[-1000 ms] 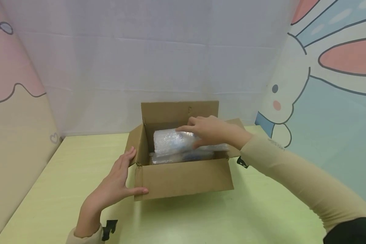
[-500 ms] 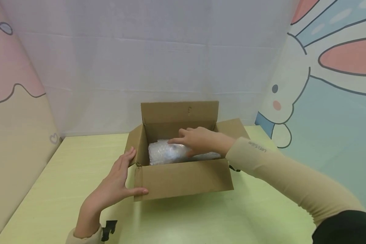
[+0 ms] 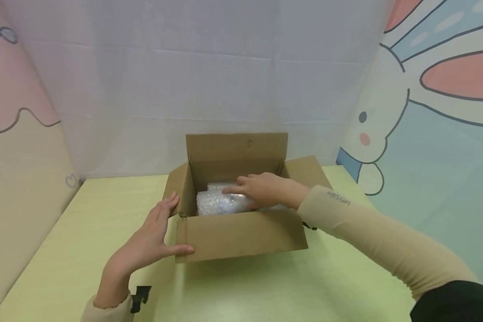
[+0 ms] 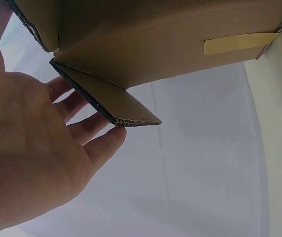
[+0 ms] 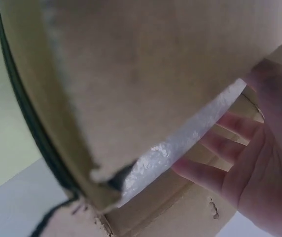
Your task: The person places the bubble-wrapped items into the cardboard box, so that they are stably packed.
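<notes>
A cardboard box (image 3: 241,237) stands with its flaps spread. Inside lies a bubble-wrapped package (image 3: 219,202), with more bubble wrap (image 3: 217,185) showing behind it. My right hand (image 3: 265,190) reaches in from the right and holds this package, fingers along its far side and thumb low at the near side. In the right wrist view its fingertips meet the wrap (image 5: 156,158); what is wrapped is hidden. My left hand (image 3: 146,239) braces the box's near left corner, fingers extended against the outside of the left flap (image 4: 106,98), thumb on the front flap.
The box sits on a pale yellow-green table (image 3: 84,232). A white cloth (image 3: 225,80) hangs behind it. Cartoon-printed panels rise on both sides, a rabbit (image 3: 378,112) on the right one. The back flap (image 3: 237,146) stands upright.
My right hand has lowered the bubble-wrapped package deeper into the box and moved slightly left, then the package settled a little. My left hand has stayed at the corner.
</notes>
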### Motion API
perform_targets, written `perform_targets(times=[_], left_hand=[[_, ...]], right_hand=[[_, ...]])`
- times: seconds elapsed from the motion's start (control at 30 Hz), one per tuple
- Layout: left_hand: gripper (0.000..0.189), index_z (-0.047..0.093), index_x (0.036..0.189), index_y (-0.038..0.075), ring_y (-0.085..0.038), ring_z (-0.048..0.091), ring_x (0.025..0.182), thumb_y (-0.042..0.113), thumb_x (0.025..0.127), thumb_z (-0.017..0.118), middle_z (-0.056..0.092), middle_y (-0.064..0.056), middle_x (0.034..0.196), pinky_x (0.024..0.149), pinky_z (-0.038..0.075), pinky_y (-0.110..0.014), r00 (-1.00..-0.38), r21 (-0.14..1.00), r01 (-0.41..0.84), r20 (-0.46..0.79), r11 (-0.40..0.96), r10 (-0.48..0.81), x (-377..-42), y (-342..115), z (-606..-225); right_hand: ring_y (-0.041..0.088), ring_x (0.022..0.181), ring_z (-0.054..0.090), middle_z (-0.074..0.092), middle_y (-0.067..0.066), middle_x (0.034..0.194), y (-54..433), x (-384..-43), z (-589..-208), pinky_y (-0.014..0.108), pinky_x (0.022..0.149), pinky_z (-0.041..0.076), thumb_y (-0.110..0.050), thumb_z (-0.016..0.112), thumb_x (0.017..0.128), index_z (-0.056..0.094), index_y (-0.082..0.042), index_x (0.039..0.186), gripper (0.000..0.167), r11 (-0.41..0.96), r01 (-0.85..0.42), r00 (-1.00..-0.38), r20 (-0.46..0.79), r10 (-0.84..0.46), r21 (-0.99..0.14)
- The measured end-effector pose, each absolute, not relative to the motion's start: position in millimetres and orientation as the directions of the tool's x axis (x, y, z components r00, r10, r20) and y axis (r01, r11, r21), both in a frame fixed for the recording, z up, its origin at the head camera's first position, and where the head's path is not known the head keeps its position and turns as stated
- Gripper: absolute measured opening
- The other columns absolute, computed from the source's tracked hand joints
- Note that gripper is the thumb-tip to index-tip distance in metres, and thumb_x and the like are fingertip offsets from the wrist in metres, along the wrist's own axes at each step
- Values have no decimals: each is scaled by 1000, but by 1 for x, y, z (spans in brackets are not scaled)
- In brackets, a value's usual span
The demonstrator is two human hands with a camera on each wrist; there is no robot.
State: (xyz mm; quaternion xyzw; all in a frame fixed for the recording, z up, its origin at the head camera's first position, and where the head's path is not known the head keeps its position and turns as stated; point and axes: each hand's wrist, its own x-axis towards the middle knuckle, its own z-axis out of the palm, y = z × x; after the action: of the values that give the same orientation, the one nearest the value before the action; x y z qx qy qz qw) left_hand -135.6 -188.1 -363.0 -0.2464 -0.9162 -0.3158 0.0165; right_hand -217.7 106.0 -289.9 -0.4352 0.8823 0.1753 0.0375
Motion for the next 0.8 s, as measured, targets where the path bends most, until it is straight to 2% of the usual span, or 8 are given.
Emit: perform_targets(times=[0.17,0.33,0.57,0.63,0.8], left_hand=[[119,13,155,6,-39,13,148,65,71,73,12,-13,163,113,25,-63,-875,520,471,173,712,452,-136,-190,-356],[119,16,154,2,-40,15,147,67,71,72,17,-14,161,113,25,-62,-867,452,495,196,742,459,-136,-192,-350],[114,21,154,5,-41,21,145,68,72,70,19,-16,159,112,28,-61,-859,368,512,246,776,450,-135,-196,-349],[111,24,153,6,-41,23,144,68,73,69,21,-16,158,111,30,-60,-854,348,517,263,782,448,-135,-196,-349],[106,25,154,11,-39,25,143,65,75,70,23,-13,158,109,32,-59,-847,324,522,307,789,434,-136,-199,-349]], right_hand=[[20,104,60,54,0,130,114,-214,-281,34,65,56,-41,68,89,32,-34,151,73,589,-770,-635,-205,-745,245],[19,113,59,51,-1,135,133,-204,-262,32,70,56,-39,71,87,36,-31,149,72,651,-744,-667,-100,-738,149],[20,88,65,53,8,135,186,-196,-249,33,64,55,-31,70,89,41,-20,147,66,736,-673,-729,100,-677,78],[24,86,66,53,11,134,205,-193,-250,34,63,55,-28,70,89,42,-17,146,65,760,-647,-748,141,-648,62],[29,89,66,54,13,133,249,-184,-258,29,50,46,-27,68,91,43,-16,144,60,849,-528,-823,235,-518,22]])
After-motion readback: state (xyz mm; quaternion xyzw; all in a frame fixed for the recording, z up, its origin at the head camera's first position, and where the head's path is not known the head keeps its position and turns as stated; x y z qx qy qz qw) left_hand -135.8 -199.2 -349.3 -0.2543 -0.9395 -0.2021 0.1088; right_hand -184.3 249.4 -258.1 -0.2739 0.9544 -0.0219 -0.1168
